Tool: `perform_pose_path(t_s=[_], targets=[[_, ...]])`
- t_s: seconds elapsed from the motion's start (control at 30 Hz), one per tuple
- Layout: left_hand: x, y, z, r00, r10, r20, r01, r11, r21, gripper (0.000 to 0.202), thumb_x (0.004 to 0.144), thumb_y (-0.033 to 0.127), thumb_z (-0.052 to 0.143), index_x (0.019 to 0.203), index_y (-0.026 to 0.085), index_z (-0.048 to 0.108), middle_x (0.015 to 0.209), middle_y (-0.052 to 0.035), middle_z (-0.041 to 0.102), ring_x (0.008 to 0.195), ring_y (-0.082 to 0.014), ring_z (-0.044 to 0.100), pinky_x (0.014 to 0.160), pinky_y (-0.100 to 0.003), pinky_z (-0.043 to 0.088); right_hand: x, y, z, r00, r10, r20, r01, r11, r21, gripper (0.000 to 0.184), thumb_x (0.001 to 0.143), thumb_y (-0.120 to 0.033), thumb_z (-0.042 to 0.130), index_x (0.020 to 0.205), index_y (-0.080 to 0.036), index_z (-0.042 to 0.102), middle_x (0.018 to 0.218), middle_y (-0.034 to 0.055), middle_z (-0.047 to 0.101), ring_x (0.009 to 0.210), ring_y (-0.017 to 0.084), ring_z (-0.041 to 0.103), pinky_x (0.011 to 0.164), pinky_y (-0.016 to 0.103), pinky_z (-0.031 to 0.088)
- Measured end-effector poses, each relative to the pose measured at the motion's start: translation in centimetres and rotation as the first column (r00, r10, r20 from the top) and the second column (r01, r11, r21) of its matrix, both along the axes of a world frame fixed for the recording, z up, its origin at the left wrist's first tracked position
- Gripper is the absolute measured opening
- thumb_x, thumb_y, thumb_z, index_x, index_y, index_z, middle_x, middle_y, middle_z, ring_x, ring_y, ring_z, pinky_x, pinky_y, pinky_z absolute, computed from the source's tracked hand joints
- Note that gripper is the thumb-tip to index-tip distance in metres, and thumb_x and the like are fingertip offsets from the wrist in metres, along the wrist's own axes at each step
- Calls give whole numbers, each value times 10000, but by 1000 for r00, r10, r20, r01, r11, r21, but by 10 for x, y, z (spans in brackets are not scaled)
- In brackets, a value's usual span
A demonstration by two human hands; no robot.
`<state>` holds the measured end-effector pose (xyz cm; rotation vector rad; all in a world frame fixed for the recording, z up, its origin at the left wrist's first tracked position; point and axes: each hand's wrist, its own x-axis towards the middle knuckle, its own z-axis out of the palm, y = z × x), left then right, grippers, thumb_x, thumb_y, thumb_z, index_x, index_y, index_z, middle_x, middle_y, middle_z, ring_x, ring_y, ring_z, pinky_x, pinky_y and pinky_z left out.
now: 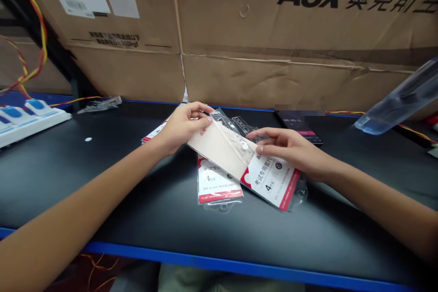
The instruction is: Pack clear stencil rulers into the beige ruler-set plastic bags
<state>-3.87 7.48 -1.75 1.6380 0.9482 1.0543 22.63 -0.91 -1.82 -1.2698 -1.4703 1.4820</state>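
My left hand (181, 127) pinches the far end of a clear plastic packet (246, 164) that holds a beige card and a white and red label. Fingers of my right hand (290, 150) close on the packet's middle, over the label end. The packet is held slanting just above the black table (102, 178). Under it lies a second, similar packet (219, 185) flat on the table. More clear packets (239, 123) lie behind the hands.
Large brown cardboard boxes (273, 45) stand along the back edge. A white power strip (23, 118) with red and yellow wires lies at far left. A dark timer-like device (301, 127) sits behind my right hand. A clear plastic piece (400, 100) juts in at right.
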Motion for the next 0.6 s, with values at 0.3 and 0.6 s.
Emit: perform_pose_path(t_s=[0.3,0.6], targets=[[-3,1,3,996,-65,54,69,996,-65,163,738,268,775,802,174,659,778,-10,657,686,-135,606,611,-253,468,0,2,2,992,-125,6,125,992,-30,293,842,-446,721,986,-195,771,711,33,740,569,141,660,486,217,482],[-9,2,14,985,-147,92,168,940,-297,169,684,175,791,790,162,660,740,1,644,639,-109,603,588,-227,461,2,2,3,994,-109,9,110,993,-45,302,847,-466,720,991,-204,762,745,40,736,600,148,666,507,220,499]])
